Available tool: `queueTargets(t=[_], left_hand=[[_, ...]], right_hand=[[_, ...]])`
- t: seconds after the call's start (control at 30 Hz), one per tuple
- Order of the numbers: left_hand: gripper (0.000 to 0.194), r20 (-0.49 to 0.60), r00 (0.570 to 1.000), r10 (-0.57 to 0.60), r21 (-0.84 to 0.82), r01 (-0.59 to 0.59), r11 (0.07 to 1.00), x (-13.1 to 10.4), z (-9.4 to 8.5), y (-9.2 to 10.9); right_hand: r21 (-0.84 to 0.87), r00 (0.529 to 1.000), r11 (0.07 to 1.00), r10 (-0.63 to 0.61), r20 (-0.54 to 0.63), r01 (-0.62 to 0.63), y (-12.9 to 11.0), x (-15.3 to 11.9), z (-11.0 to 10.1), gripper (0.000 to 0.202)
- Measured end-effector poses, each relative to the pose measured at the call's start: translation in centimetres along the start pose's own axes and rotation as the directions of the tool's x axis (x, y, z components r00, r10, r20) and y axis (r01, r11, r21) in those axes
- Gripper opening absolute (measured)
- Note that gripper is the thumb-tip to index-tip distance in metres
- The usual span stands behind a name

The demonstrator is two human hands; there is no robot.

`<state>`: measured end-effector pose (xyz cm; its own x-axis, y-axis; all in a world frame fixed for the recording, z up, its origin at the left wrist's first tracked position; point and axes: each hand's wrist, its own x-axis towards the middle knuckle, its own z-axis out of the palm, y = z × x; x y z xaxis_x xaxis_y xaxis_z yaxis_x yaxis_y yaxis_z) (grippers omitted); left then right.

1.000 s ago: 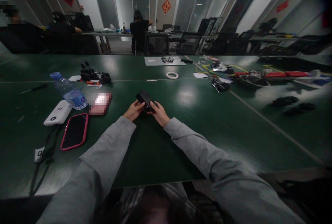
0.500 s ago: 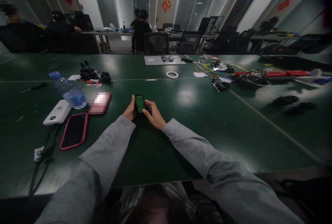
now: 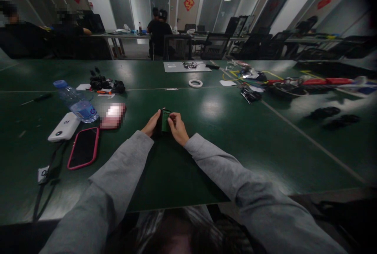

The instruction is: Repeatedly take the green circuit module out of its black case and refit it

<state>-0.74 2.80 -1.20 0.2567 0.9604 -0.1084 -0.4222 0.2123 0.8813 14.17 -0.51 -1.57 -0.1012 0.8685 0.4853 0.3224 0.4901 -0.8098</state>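
Hands, left [image 3: 151, 125] and right [image 3: 178, 129], grip the green circuit board [image 3: 165, 122] between them from its 2 sides

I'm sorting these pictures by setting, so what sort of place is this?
Probably a shared electronics workroom: the left hand and right hand hold what looks like a green circuit board, a screwdriver lies on the green table, and office chairs stand beyond it.

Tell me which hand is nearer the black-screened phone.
Left. The left hand is right of the phone, across a gap; the right hand is farther right, at the green board's right side.
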Motion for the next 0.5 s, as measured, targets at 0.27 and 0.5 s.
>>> queueTargets(t=[0.27, 0.5], left_hand=[[0.056, -0.004, 0.996, 0.091, 0.225, -0.087, 0.970, -1.1, 1.0, 0.7], [0.050, -0.010, 0.980, 0.197, 0.341, -0.182, 0.922, -1.5, 1.4, 0.5]], right_hand=[[-0.045, 0.996, 0.996, 0.080, -0.042, -0.082, 0.0, 0.3, -0.5, 0.029], [0.105, 0.961, 0.957, 0.275, -0.027, -0.271, 1.9, 1.0, -0.5, 0.047]])
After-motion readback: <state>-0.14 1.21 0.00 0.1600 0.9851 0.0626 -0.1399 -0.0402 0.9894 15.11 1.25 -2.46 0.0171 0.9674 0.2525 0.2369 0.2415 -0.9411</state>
